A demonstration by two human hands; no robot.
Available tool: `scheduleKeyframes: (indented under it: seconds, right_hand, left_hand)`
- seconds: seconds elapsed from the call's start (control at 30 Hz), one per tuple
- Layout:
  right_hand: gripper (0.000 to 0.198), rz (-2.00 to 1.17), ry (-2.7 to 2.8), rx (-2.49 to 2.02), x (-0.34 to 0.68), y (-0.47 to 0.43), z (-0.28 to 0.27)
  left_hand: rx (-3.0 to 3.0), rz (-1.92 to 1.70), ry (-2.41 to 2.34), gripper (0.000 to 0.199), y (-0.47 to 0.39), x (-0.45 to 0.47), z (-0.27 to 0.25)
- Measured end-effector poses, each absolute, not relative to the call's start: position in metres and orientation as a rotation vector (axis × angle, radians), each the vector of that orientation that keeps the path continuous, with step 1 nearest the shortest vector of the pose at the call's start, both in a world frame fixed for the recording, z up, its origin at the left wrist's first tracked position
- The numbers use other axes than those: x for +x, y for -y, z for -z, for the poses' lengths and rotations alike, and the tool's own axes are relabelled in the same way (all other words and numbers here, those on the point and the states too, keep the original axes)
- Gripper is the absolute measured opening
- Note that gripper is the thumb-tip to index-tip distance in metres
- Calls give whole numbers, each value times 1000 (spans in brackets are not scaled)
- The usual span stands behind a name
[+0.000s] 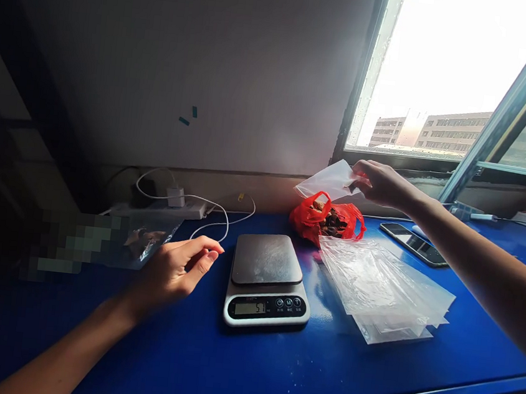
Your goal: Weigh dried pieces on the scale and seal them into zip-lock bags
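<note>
A clear plastic bag (pixel 328 180) is pinched by one end in my right hand (pixel 375 180), held above a red carrier bag (pixel 308 217). That carrier bag gapes at the top and shows brown, dark pieces (pixel 330 222) whose kind I cannot make out. Left of a kitchen scale (pixel 269 260) hovers my left hand (pixel 185 267), its fingers curled and thumb near the index fingertip, with nothing visible between them. The scale's plate is bare and its display seems to read 5.7. Flat clear plastic bags (pixel 380 291) lie in a loose stack to the scale's right.
Behind my left hand, a clear bag with brown contents (pixel 143 241) lies near a white charger (pixel 176 197) and its looping cable. A phone (pixel 413 243) rests at the right under my forearm. The blue table (pixel 272 373) meets a wall and window behind.
</note>
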State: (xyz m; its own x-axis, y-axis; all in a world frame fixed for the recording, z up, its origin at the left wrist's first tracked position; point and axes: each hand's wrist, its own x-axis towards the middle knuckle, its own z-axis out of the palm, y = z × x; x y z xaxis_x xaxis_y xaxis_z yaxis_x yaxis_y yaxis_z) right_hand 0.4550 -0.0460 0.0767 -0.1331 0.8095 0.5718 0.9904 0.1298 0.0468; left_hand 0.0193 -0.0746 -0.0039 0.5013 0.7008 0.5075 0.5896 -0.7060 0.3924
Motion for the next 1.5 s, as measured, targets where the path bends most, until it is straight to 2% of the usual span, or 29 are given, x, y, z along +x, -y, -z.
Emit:
scheduleKeyframes:
  seconds: [0.23, 0.6, 0.7, 0.9, 1.07, 1.23, 1.37, 1.5]
  right_hand:
    - [32, 607, 1739, -1793, 457, 47, -82]
    - [15, 530, 1406, -1647, 461, 72, -70]
    - [15, 394, 1285, -1572, 464, 89, -64]
    - [25, -240, 1058, -1141, 426, 118, -44]
    - [21, -512, 1170, -1048, 383, 126, -25]
    - [21, -657, 1124, -959, 366, 128, -13]
    - [21, -723, 1115, -934, 361, 131, -10]
    - [22, -814, 1071, -914, 356, 131, -7]
  left_hand:
    - [2565, -960, -1089, 28, 78, 22, 3]
    - [2605, -1001, -1010, 23, 79, 20, 4]
    - [2591, -1043, -967, 20, 77, 30, -5]
    - [2305, -1262, -809, 24, 45, 95, -50]
    - [2341, -1134, -646, 20, 45, 132, -68]
    - [2346, -1620, -768, 9, 78, 122, -54]
    - [2479, -1348, -718, 7, 82, 114, -39]
    - [2017, -1274, -583, 11, 71, 116, -37]
